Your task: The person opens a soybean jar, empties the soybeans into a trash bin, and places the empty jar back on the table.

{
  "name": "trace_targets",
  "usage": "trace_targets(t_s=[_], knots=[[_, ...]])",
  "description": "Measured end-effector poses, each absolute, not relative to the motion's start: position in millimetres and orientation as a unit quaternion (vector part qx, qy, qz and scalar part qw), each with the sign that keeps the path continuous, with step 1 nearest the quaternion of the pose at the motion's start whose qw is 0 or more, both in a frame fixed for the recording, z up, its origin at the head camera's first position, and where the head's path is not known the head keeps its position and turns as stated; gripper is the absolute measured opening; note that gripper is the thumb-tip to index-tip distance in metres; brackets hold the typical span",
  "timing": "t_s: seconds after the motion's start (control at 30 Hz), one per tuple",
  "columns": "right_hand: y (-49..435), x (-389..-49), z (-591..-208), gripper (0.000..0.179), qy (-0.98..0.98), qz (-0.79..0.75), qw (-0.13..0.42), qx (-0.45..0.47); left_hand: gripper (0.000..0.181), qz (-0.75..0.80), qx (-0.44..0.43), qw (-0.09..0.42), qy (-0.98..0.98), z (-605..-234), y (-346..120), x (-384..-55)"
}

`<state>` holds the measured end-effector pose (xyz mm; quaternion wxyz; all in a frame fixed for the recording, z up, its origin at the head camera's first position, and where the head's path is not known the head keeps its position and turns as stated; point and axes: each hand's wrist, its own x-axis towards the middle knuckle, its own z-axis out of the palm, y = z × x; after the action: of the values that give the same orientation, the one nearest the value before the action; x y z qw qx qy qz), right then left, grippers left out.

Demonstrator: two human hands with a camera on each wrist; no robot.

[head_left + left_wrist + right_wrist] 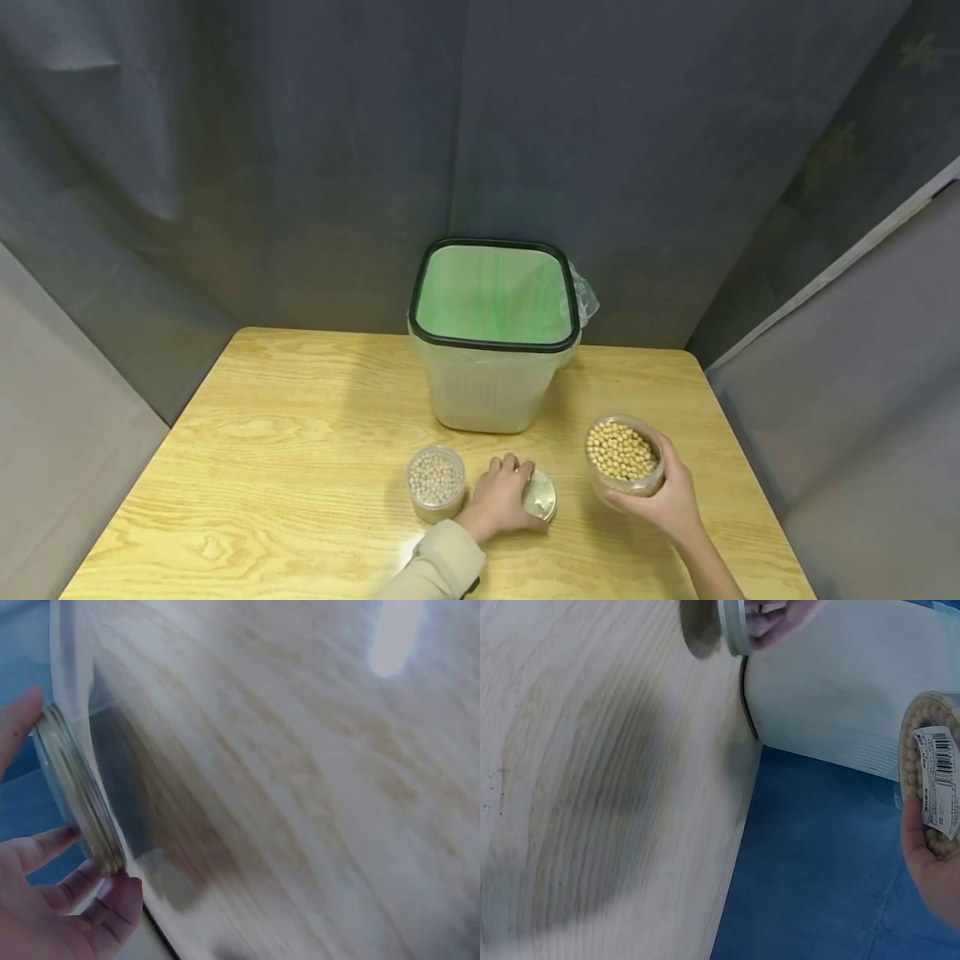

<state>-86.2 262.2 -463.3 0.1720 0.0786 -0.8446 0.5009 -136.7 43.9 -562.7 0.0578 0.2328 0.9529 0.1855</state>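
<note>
A clear round jar (597,483) full of yellow beans (621,450) is held by my right hand (671,500), thumb at the front and fingers round the far side. It is uncapped, and the right wrist view shows a barcode label (939,776) on it. My left hand (504,496) grips a round gold lid (540,497) by its edge, between thumb and fingertips. The lid's layered rim (81,796) is close over the table, its shadow beside it. Left of that hand stands a second clear jar (435,511), filled with paler beans (436,477).
A translucent bin (487,392) with a black rim and a green-tinged liner (491,296) stands at the table's back edge, liner plastic bunched at its right. The wooden table (247,467) is backed by grey cloth (337,167), with grey panels at both sides.
</note>
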Motion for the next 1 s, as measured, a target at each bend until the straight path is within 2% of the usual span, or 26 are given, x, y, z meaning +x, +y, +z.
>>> trace_targets(t_s=[0.47,1.0], knots=[[268.6,-86.8,-458.6,0.092,-0.833,0.516,0.189,0.068,0.090,0.138,0.241,0.051,0.959,-565.3,46.1,-132.6],[270.8,-85.9,-456.4,0.090,-0.837,0.511,0.187,0.062,0.080,0.250,0.258,0.021,0.933,-523.0,37.1,-131.6]])
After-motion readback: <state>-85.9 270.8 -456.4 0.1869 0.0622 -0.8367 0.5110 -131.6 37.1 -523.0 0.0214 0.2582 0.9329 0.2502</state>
